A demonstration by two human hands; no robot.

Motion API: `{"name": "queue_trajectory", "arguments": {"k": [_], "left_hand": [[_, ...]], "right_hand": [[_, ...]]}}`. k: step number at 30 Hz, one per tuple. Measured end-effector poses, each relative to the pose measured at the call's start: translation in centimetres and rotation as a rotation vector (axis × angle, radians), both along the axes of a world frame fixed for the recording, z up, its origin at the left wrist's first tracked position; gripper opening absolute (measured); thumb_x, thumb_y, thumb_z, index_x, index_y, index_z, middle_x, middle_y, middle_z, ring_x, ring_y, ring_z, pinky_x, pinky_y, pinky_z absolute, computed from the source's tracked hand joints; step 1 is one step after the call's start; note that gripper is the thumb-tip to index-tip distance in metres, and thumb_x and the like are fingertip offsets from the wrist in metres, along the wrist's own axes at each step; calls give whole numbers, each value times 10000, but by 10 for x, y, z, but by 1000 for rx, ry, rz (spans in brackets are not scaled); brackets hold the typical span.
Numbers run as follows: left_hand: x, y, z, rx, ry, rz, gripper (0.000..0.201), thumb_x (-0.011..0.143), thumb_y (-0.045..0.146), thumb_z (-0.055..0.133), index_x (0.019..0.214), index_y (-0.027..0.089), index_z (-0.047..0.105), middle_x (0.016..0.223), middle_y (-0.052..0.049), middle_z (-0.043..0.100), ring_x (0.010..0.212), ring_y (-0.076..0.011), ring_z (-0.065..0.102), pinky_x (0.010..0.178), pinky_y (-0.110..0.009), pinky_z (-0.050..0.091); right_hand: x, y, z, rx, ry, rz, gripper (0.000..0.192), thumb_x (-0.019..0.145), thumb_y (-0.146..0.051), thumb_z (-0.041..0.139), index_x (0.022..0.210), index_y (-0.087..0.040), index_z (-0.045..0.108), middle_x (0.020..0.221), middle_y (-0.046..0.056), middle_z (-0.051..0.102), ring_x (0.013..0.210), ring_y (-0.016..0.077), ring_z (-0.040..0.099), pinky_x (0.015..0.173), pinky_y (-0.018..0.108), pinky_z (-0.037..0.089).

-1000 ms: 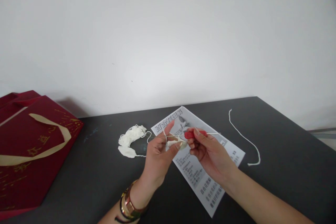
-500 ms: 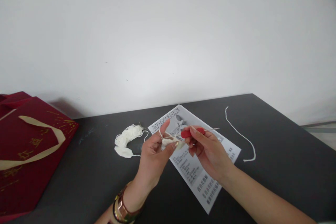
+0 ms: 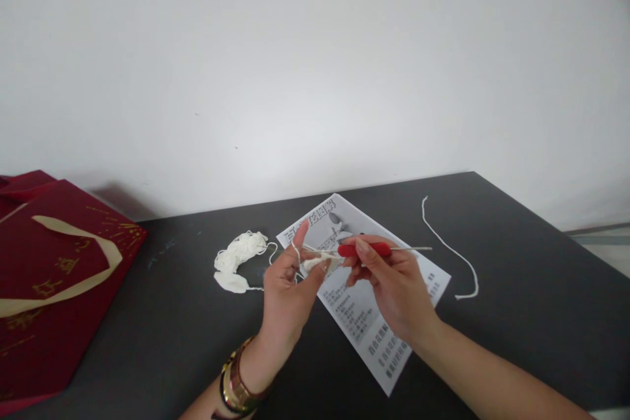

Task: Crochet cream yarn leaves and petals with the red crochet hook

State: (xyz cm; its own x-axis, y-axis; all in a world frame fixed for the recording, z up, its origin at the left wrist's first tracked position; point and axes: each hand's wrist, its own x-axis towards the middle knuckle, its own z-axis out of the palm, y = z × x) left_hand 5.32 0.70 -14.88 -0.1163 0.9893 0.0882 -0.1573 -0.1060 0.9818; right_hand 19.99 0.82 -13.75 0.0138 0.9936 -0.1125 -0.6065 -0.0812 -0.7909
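Two hands are meeting over the printed sheet [image 3: 367,312]: the right hand [image 3: 394,285] is pinching the red handle of a crochet hook [image 3: 367,249] between thumb and fingertips, its thin metal shaft sticking out past the knuckles. Just ahead of the hook's tip, the left hand [image 3: 288,285] is gripping a small white crocheted piece [image 3: 315,262] with thumb and middle finger while its raised forefinger is carrying the yarn. That piece is looking soft, light and limp, so it is probably best held close to the working loop. Beyond the left fingers, a yarn bundle [image 3: 239,259] is lying on the dark table [image 3: 516,315]; a loose strand [image 3: 450,252] is resting well beyond the right fingers, and a red bag [image 3: 54,282] is sitting far out on the left.
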Motion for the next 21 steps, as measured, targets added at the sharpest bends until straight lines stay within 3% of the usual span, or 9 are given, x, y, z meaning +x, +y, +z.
{"name": "queue_trajectory", "arguments": {"k": [3,5,10,15,21], "left_hand": [[3,-2,2,-18,-45,-18,494,712,214,781,1193,244,667,831,-20,724,862,-189,670,840,-336,508],[4,-3,2,-5,-56,-24,650,707,230,785,1321,255,574,740,9,694,761,-166,670,798,-331,526],[1,-2,-7,113,40,35,601,683,164,789,1253,280,640,745,15,704,788,-165,659,908,-352,482],[-3,0,-16,213,160,69,532,705,101,756,1202,275,680,794,13,741,835,-176,670,1112,-441,282],[-3,0,-15,278,172,77,579,730,122,744,1269,296,624,753,21,725,796,-176,660,1007,-443,414]], "right_hand": [[2,6,-3,-63,53,63,224,745,-341,781,776,-121,754,602,9,675,484,71,565,440,155,499],[4,10,-6,-113,92,117,235,738,-344,783,752,-112,749,568,-1,648,457,52,541,425,135,477],[5,12,-8,-166,147,167,230,732,-339,785,736,-113,743,550,-20,619,446,35,524,426,119,468],[4,7,1,-108,111,111,216,749,-308,782,783,-96,753,591,8,671,475,56,551,439,135,490],[7,7,0,-96,116,109,220,750,-337,771,761,-119,749,563,-19,633,465,48,526,440,134,487]]}}
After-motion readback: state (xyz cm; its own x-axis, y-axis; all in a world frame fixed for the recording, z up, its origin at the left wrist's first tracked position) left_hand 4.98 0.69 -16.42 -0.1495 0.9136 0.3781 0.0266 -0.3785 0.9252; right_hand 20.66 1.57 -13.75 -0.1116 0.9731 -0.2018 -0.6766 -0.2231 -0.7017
